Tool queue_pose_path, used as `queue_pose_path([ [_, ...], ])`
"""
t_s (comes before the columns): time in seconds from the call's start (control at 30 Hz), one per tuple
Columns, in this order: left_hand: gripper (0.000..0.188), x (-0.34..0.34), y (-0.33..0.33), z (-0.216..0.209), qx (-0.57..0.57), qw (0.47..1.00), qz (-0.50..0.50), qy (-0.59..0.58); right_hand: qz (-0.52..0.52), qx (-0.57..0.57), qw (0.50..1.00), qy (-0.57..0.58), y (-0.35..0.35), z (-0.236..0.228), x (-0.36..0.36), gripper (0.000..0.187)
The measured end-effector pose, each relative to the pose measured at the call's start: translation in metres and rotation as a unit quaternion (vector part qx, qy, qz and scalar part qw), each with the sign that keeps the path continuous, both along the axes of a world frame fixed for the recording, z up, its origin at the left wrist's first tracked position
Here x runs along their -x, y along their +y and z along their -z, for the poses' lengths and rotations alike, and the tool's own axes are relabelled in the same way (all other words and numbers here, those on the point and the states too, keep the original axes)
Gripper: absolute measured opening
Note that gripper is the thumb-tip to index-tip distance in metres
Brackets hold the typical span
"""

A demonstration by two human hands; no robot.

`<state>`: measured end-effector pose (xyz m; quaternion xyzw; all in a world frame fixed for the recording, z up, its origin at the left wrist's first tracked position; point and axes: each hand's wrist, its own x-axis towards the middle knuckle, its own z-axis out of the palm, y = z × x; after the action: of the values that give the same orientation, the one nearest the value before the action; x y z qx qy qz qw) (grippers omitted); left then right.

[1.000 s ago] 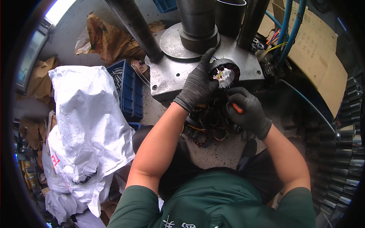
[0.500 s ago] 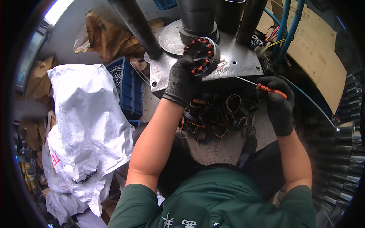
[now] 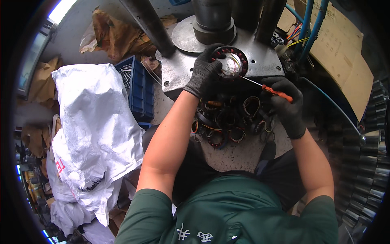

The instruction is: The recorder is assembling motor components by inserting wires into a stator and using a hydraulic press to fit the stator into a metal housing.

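My left hand (image 3: 205, 72), in a dark knit glove, grips the left side of a motor stator (image 3: 243, 60), a dark ring with red pieces around its inside and a few thin wires across its opening. The stator is at the front part of a metal press plate; whether it rests there or is held just above, I cannot tell. In my gloved right hand (image 3: 289, 106) is a screwdriver (image 3: 279, 94) with an orange handle. Its thin shaft points left, and the tip reaches the stator's lower right rim.
The plate (image 3: 174, 73) carries thick posts and a round ram (image 3: 211, 20). Below it several stators (image 3: 227, 120) lie piled on the floor. White sacks (image 3: 95, 122) and a blue crate (image 3: 140, 93) stand left. Cardboard (image 3: 337, 53), blue hoses and stacked metal cylinders (image 3: 361, 175) are right.
The stator has turned and come lower and to the right, its opening now facing up more. My right hand has moved left, bringing the screwdriver tip to the stator.
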<state>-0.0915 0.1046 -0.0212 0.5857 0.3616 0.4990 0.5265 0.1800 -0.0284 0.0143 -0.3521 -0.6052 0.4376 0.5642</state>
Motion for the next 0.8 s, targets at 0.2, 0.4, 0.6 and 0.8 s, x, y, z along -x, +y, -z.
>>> queue_pose_path([
  [0.2, 0.064, -0.014, -0.012, -0.016, 0.092, 0.993, 0.054, -0.052, -0.037, 0.012, 0.996, 0.077, -0.011, -0.021, -0.01, 0.027],
  [0.4, 0.058, -0.01, 0.019, 0.011, 0.049, 0.995, -0.074, -0.043, 0.009, -0.076, 0.995, -0.068, -0.008, -0.006, 0.002, 0.029],
  [0.6, 0.054, -0.013, 0.025, 0.02, -0.004, 0.995, -0.1, 0.026, 0.054, -0.131, 0.974, -0.178, -0.001, 0.002, 0.012, 0.028],
  [0.8, 0.055, -0.007, 0.025, 0.026, -0.042, 0.988, -0.134, 0.063, 0.057, -0.158, 0.962, -0.213, 0.002, 0.001, 0.027, 0.029],
])
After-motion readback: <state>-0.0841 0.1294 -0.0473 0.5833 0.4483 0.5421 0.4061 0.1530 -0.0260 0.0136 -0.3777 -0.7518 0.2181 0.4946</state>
